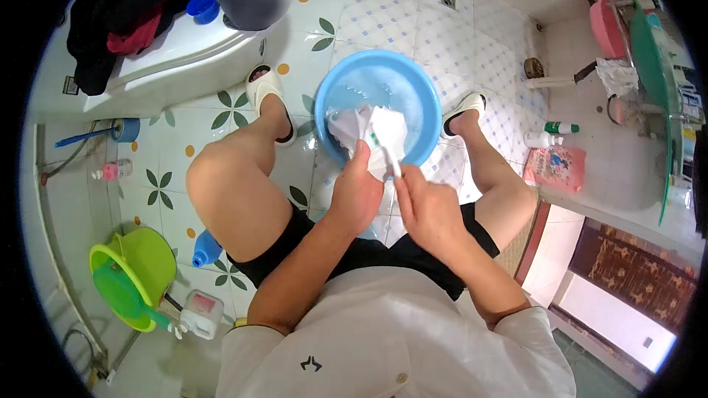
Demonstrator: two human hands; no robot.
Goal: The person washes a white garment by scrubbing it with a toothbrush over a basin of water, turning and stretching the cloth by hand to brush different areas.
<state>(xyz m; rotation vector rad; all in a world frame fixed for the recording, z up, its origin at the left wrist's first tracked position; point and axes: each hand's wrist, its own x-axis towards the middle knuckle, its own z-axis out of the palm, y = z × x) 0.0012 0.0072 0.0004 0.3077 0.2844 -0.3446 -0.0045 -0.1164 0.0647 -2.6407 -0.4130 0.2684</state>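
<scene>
Head view showed the left hand (pixel 358 193) closed on the near end of a white cloth (pixel 389 125), which bunched over the near side of a blue basin (pixel 433 103). The right hand (pixel 428 206), fingers curled tight, gripped a slim brush (pixel 391 156) against the cloth.

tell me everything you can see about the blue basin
The basin is round and light blue, apparently plastic, with a smooth rim. It stands upright on the tiled floor between two slippers and holds bluish water with pale suds. A white cloth is bunched at its near side, hiding part of the rim; whether they touch is unclear.
</scene>
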